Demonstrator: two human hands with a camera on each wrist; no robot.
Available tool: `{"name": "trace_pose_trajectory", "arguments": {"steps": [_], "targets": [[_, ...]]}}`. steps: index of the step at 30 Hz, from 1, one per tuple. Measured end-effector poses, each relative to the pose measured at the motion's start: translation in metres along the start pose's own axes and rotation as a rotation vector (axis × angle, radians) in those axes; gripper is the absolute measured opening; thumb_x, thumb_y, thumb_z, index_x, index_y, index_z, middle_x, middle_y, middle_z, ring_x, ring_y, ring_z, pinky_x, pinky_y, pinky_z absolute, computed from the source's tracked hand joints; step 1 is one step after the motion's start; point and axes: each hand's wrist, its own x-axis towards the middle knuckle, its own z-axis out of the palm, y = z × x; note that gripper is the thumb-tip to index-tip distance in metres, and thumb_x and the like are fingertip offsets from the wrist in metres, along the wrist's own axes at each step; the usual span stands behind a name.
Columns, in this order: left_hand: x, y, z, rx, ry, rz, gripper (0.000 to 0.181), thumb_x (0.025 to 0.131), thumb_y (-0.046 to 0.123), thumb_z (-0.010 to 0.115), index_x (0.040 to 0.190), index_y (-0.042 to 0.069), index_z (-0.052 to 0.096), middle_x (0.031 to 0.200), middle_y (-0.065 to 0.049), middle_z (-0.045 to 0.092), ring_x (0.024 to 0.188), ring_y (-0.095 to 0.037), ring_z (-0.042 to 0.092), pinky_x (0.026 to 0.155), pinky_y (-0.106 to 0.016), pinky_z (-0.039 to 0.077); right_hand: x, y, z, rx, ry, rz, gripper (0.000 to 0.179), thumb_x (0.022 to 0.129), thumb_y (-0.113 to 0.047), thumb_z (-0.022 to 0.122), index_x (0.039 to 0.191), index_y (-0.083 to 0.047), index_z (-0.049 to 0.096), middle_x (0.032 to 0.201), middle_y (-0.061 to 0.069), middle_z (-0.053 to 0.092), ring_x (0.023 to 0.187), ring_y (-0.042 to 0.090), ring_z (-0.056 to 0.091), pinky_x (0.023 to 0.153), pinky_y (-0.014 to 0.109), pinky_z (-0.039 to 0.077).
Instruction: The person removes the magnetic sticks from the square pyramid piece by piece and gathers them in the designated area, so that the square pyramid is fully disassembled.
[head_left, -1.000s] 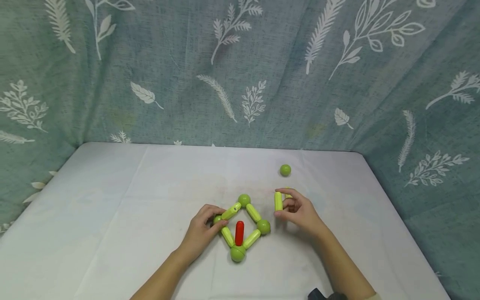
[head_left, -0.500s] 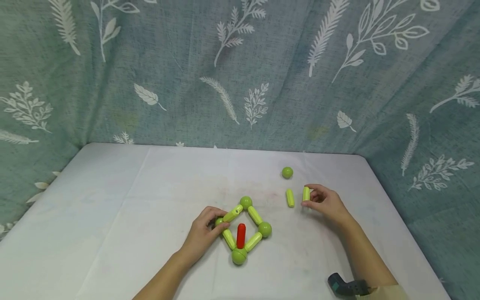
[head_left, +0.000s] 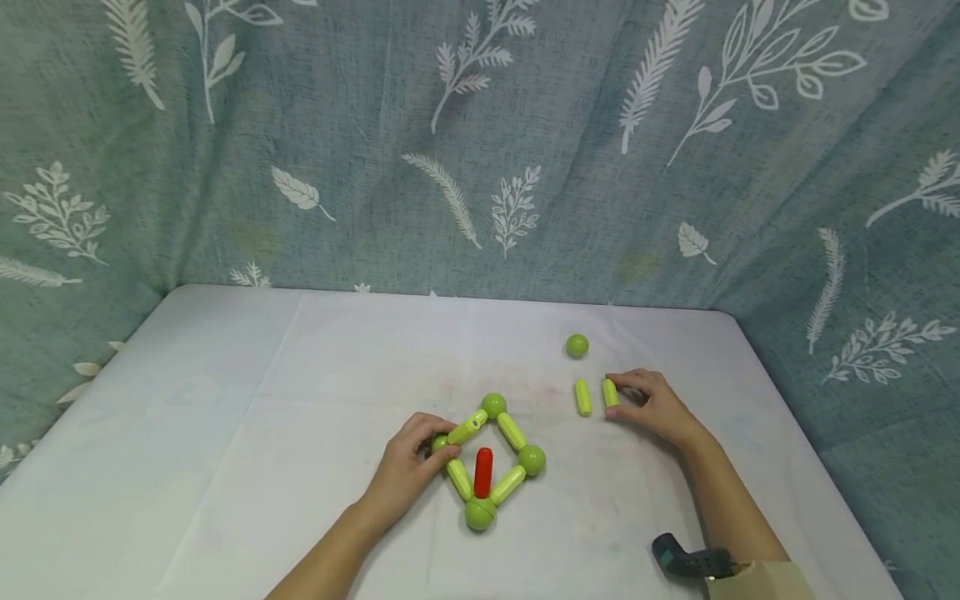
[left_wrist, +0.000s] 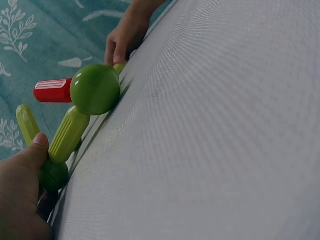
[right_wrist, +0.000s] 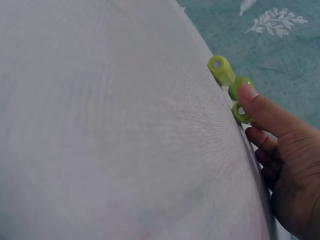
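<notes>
My left hand (head_left: 411,457) grips the left corner of a four-sided frame, finger and thumb around a green ball (head_left: 440,445). Yellow-green magnetic rods (head_left: 512,432) link the frame's balls; the upper left rod (head_left: 467,428) slants up, its end disc showing. A red rod (head_left: 483,472) rises from the near ball (head_left: 480,513). Further right, my right hand (head_left: 654,407) pinches another yellow-green magnetic rod (head_left: 611,392) between thumb and fingertip, close to the tabletop. Just left of it lies a loose matching rod (head_left: 582,397). The right wrist view shows a round silvery end on the pinched rod (right_wrist: 241,112).
A loose green ball (head_left: 577,346) sits behind the two rods on the right. White cloth covers the table (head_left: 315,358). A leaf-patterned green curtain (head_left: 360,167) hangs along the back and sides. A dark device (head_left: 690,558) is at my right wrist.
My right hand has carried its rod rightward, past the loose rod, then lowered it beside that one. My left hand stays on the frame. The view has shifted slightly.
</notes>
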Motion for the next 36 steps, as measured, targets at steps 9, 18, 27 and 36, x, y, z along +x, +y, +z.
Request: {"name": "trace_pose_trajectory", "arguments": {"steps": [9,18,27,36], "targets": [[-0.002,-0.001,-0.003,-0.002,-0.053,0.028,0.032,0.083,0.006,0.072,0.111,0.017,0.064,0.108,0.008,0.057,0.100,-0.010,0.056,0.090,-0.022,0.048,-0.013,-0.002,0.002,0.073,0.067,0.101,0.070,0.076,-0.029,0.080,0.134,-0.004,0.050,0.134,0.015,0.050,0.125,0.033,0.045,0.107,0.049,0.033],[-0.003,-0.002,-0.012,0.000,-0.119,0.017,0.033,0.088,0.019,0.067,0.120,0.019,0.061,0.116,0.009,0.056,0.109,-0.010,0.054,0.095,-0.022,0.045,-0.029,-0.033,0.026,0.150,0.229,-0.091,0.057,0.075,-0.010,0.080,0.126,-0.002,0.057,0.127,0.014,0.057,0.114,0.010,0.049,0.095,0.012,0.037],[-0.004,0.003,-0.004,0.020,-0.047,0.018,0.041,0.075,0.015,0.079,0.113,0.009,0.064,0.106,0.001,0.057,0.086,-0.010,0.056,0.076,-0.023,0.051,-0.034,-0.093,0.061,0.229,-0.011,-0.294,0.046,0.074,-0.001,0.078,0.117,0.004,0.061,0.104,0.019,0.065,0.079,0.023,0.056,0.069,0.028,0.050],[-0.005,0.000,-0.001,0.022,-0.057,0.200,0.045,0.067,0.014,0.085,0.106,0.005,0.065,0.097,0.001,0.053,0.081,-0.006,0.056,0.070,-0.021,0.052,-0.034,-0.114,0.088,0.259,-0.288,-0.142,0.056,0.076,-0.024,0.080,0.125,-0.009,0.060,0.087,0.003,0.064,0.068,0.007,0.046,0.058,0.018,0.039]]}}
